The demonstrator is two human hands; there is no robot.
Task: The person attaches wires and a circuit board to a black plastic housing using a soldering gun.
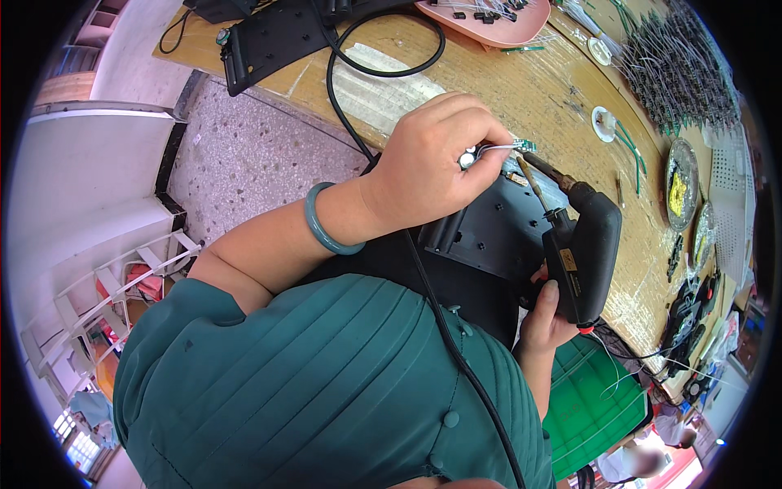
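My left hand, a bangle on its wrist, pinches a small part with a silvery round end and thin pale wires. At the far end of the wires is a tiny green circuit board. In my right hand is a black soldering gun, gripped by its handle. Its hot tip and a thin feed tube point up and left, with the tip at or very close to the little board; whether they touch I cannot tell. Below the tip, a black panel leans between my lap and the table edge.
A black cable loops over the wooden table. Around it are a pink tray of small parts, a dense wire bundle, a white dish, green wires and a tin with yellow sponge. A green crate stands below.
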